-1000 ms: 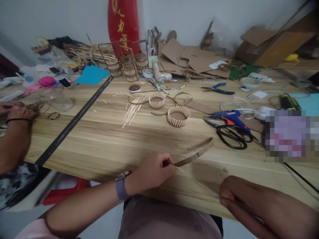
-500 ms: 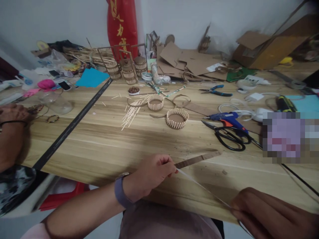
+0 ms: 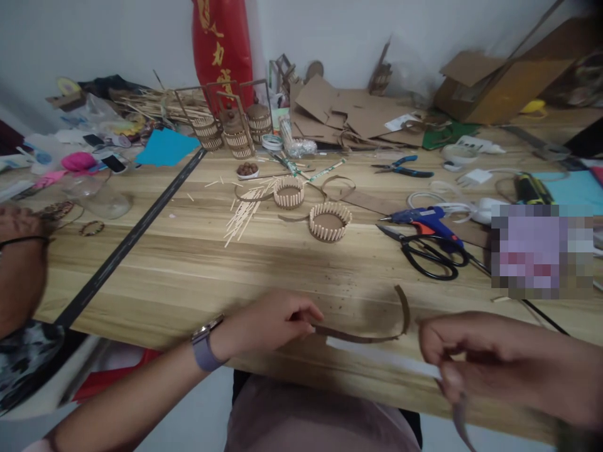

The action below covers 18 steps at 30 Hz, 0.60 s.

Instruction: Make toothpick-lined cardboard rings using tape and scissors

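My left hand [image 3: 277,320], wearing a watch on its wrist, pinches one end of a narrow brown cardboard strip [image 3: 362,339]. The strip runs right just above the table's front edge and curls upward at its far end. Between finger and thumb, my right hand [image 3: 466,358] grips a thin white strip [image 3: 386,358]. The white strip points left below the brown one, and its darker tail dangles under my right hand. Beyond the hands stand two small rings edged with upright wooden pegs, a nearer ring [image 3: 330,232] and a farther ring [image 3: 289,199].
Black scissors [image 3: 433,257], a blue glue gun [image 3: 424,220] and pliers [image 3: 402,168] lie to the right. Loose thin sticks [image 3: 245,210] are left of the rings. Small baskets [image 3: 238,141] and cardboard pieces [image 3: 348,113] line the back. Another person's arm [image 3: 21,270] rests at left.
The white strip, earlier stretched from my left hand to my right, now has its left end free. My right hand has risen. The brown strip's far end has curled up.
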### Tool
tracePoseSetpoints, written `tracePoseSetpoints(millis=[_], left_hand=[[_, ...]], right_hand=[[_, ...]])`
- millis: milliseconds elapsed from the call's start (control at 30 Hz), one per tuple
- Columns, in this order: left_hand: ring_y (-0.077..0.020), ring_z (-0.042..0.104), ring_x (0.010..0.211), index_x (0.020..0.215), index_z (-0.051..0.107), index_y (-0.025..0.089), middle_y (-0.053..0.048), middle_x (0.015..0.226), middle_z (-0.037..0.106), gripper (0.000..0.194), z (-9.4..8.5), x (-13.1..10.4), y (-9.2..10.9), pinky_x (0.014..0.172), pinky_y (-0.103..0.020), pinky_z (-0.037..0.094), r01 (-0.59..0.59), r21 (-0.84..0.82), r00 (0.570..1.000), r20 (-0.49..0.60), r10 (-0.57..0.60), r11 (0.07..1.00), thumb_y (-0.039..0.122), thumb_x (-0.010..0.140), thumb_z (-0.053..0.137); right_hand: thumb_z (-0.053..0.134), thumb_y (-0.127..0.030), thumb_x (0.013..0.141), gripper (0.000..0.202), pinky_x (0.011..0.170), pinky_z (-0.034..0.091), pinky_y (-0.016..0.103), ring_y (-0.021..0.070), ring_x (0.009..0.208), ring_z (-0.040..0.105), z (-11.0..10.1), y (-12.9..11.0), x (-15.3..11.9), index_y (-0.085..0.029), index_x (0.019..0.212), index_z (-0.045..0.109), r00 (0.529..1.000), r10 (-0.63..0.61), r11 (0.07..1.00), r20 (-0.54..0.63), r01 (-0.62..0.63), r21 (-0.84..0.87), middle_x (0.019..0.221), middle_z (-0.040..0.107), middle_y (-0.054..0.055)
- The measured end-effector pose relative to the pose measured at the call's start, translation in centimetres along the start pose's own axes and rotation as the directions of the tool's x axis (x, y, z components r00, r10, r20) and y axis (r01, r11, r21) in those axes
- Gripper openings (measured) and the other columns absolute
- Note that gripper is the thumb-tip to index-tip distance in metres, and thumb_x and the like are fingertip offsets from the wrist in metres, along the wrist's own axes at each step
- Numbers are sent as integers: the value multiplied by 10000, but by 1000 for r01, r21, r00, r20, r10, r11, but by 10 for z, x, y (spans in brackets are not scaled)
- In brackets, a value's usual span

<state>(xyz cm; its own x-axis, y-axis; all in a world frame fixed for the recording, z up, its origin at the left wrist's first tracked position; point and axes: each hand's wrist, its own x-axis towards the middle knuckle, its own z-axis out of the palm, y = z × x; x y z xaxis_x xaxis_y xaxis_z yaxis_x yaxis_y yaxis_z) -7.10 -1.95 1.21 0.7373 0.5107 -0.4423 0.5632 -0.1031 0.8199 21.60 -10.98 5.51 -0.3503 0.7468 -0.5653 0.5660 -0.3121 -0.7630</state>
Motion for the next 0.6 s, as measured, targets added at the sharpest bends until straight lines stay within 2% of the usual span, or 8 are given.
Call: tracePoseSetpoints(millis=[67, 133, 200, 300, 433, 600], left_hand=[[-132, 562, 670, 1046, 650, 185, 26, 724, 646, 235, -5, -1, -3, 615, -229, 376, -3, 83, 999, -42, 7, 997, 214, 830, 562], [-125, 548, 646, 1011, 638, 195, 38, 702, 623, 200, -11, -3, -6, 600, -223, 369, 5, 131, 998, -61, 3, 991, 199, 831, 550], [-124, 536, 638, 948, 644, 199, 37, 699, 612, 168, -17, -7, -9, 597, -223, 363, 32, 190, 995, -100, -14, 981, 179, 838, 519], [-136, 556, 690, 915, 667, 202, 20, 770, 652, 202, -22, -11, -14, 633, -234, 368, 65, 293, 990, -142, -24, 954, 146, 849, 484], [-154, 594, 779, 948, 683, 219, 13, 881, 702, 246, -23, -11, -21, 681, -248, 382, 39, 366, 994, -110, 2, 930, 120, 857, 477], [-173, 619, 830, 957, 680, 231, 11, 915, 711, 241, -24, -12, -23, 709, -272, 407, 23, 433, 993, -112, 29, 901, 115, 862, 491]], right_hand=[[617, -578, 829, 393, 583, 420, 231, 140, 685, 580, -7, -7, 18, -195, 757, 569, 990, 19, 996, 139, -31, 84, 735, 635, 17], [632, -601, 811, 417, 535, 374, 212, 126, 663, 550, -11, -9, 34, -192, 791, 552, 978, 19, 991, 206, -45, 127, 753, 624, 20], [633, -620, 806, 442, 536, 370, 215, 116, 645, 523, -13, -9, 46, -187, 799, 542, 972, -6, 985, 236, -34, 168, 745, 610, 17], [639, -633, 794, 461, 645, 431, 266, 133, 682, 539, -10, -12, 59, -182, 791, 545, 964, -57, 977, 258, 1, 213, 733, 597, 13], [645, -647, 781, 475, 710, 441, 298, 147, 708, 552, -8, -15, 75, -181, 780, 549, 964, -70, 984, 256, 23, 179, 733, 586, 6], [667, -628, 774, 470, 719, 429, 297, 143, 710, 554, -15, -3, 93, -171, 793, 559, 959, -81, 984, 272, 33, 177, 730, 585, 2]])
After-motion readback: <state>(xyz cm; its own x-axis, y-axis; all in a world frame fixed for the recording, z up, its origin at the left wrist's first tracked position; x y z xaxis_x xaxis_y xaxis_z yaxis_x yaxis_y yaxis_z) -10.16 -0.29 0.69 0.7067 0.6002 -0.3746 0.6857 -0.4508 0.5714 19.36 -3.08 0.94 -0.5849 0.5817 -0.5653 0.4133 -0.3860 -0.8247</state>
